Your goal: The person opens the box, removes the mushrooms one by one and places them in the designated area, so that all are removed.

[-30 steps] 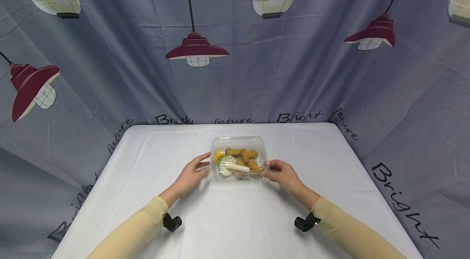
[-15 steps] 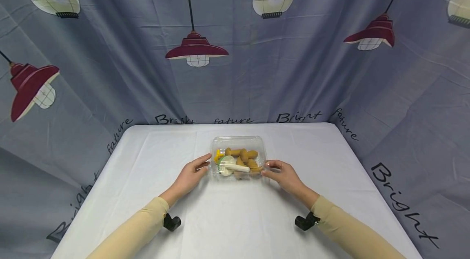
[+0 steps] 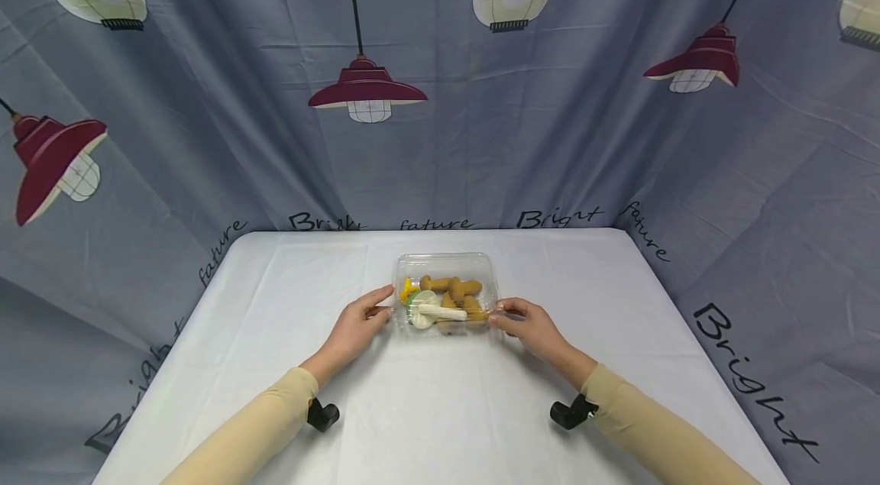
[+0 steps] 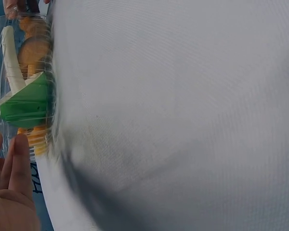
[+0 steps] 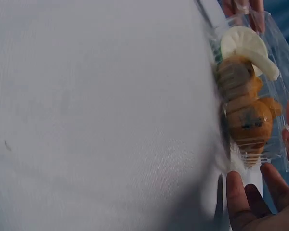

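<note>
A clear plastic box (image 3: pixel 447 262) lies on the white table, holding toy mushrooms. Several brown mushrooms (image 3: pixel 457 289) fill its middle and right, and a white-stemmed one (image 3: pixel 424 311) lies near the front left. In the left wrist view that one shows a green cap (image 4: pixel 26 108). A small yellow piece (image 3: pixel 409 289) sits at the left. My left hand (image 3: pixel 353 331) touches the box's left side with nearly straight fingers (image 4: pixel 20 161). At the front right corner, my right hand (image 3: pixel 532 327) pinches the edge between thumb and forefinger; its other fingers (image 5: pixel 237 195) extend below.
The white-covered table (image 3: pixel 447 409) stretches around the box. Behind and beside it hangs a grey-blue curtain (image 3: pixel 440 164) with printed lamps and lettering. Black wrist cameras (image 3: pixel 323 416) are worn at both sleeves.
The left hand's fingers have shifted slightly at the box's left side, closer together. The box and the right hand stay in place.
</note>
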Demonstrator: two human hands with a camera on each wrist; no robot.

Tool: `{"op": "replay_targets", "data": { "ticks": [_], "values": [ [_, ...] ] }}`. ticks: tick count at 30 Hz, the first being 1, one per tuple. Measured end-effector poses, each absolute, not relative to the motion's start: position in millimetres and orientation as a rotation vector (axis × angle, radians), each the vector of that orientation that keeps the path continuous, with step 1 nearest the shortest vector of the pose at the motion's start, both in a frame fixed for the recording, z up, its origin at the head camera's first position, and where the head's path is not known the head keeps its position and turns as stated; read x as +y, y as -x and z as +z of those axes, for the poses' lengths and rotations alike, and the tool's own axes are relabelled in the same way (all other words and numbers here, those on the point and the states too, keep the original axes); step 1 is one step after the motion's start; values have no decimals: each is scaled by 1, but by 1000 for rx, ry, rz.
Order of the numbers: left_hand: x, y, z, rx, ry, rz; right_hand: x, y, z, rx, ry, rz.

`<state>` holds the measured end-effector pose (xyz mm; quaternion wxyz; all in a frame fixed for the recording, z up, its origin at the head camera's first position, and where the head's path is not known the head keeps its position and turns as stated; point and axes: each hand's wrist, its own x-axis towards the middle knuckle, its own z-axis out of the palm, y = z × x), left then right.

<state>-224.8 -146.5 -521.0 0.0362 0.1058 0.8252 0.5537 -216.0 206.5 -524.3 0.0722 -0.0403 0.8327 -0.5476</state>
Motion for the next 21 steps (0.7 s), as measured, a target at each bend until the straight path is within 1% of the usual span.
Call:
{"op": "replay_targets", "data": {
  "ticks": [8, 16, 21],
  "values": [
    [-146, 228, -520, 2381, -242, 1852, 205, 216, -523, 2263, -32, -1803],
    [-138, 229, -515, 2207, -65, 1973, 199, 219, -516, 2391, -159, -1749],
    [-136, 231, -511, 2163, 46, 1991, 194, 220, -511, 2359, -238, -1780]
  ]
}}
